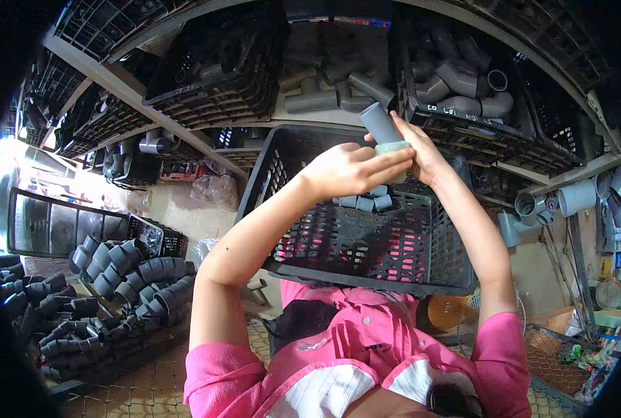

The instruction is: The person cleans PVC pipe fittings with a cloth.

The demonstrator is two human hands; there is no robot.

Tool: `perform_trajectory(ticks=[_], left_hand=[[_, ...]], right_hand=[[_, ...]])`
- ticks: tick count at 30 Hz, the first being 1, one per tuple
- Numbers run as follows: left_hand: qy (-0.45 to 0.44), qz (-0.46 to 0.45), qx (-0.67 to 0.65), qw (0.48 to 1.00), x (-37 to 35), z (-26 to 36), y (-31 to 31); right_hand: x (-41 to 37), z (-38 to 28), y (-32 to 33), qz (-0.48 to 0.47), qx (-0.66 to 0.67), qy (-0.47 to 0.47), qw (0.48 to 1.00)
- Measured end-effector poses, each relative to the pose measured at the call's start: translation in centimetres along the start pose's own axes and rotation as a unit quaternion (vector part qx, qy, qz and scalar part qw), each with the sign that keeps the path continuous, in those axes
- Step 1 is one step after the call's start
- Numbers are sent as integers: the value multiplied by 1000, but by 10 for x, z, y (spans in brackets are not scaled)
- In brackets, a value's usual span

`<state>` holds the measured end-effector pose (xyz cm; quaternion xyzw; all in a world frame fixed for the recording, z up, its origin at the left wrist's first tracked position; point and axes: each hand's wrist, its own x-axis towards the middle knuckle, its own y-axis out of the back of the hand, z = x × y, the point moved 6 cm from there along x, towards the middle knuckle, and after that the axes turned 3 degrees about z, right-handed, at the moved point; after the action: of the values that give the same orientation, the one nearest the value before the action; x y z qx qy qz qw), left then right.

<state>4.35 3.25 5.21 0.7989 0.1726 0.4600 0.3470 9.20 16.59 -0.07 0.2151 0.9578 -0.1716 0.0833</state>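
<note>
A grey plastic pipe fitting (378, 124) is held tilted over the black crate, its open end pointing up and away. Around its lower part is a pale green band (392, 148); whether it is tape or something else I cannot make out. My left hand (345, 168) is closed, its fingers pressed together against the band. Behind the fitting, my right hand (425, 155) grips it from the right, partly hidden by the left fingers. Below both hands, several short grey fittings (366, 203) lie in the black plastic crate (366, 281).
Crates of grey fittings (463, 104) fill the shelf ahead. A big heap of grey elbow fittings (126, 275) sits to the left. Larger grey pipe pieces (576, 198) hang at the right. The crate's near edge is close to my body.
</note>
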Motion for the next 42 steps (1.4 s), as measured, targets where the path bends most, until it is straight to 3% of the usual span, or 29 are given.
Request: perform_trajectory(ticks=[1,3,7,10,11,13,15,17,18,21,25,26,31,33,36,39,42], left_hand=[[-9,-21,-10,1000,3,3,0],[33,21,9,999,4,-8,1],[195,19,22,980,-5,-37,-2],[140,25,-19,990,-7,-22,-1],[91,16,-36,995,-6,-12,1],[12,19,-14,1000,2,3,-3],[41,61,-22,997,1,-7,0],[134,-2,-23,991,-2,-26,0],[163,28,-13,986,-5,-35,-2],[170,40,-45,984,-10,-31,-4],[23,-13,-61,998,2,1,-2],[18,18,-61,998,4,-2,1],[198,47,-44,978,-6,-40,5],[174,17,-46,984,-10,-35,1],[41,-10,-70,997,-1,-12,4],[79,-8,-75,994,-5,-24,-4],[189,27,-74,979,-12,-42,-3]], right_hand=[[-1,1,1,8,25,-16,1000],[-2,5,2,24,76,-47,996],[5,-1,7,48,4,-3,999],[-4,-5,-5,81,40,0,996],[2,6,6,55,25,-47,997],[-1,1,2,46,-11,-37,998],[-3,1,4,46,5,-23,999],[-7,-10,-4,91,38,-1,995],[-5,-9,-1,104,37,3,994],[-7,-8,-3,118,29,-2,993],[-4,0,7,80,-37,-23,996],[-4,0,6,71,-27,-30,997],[-8,-7,-1,100,1,4,995],[-3,1,4,89,-7,-2,996],[1,12,6,57,28,-27,998],[-5,6,-1,77,45,-20,996],[-6,3,-3,76,-1,-36,996]])
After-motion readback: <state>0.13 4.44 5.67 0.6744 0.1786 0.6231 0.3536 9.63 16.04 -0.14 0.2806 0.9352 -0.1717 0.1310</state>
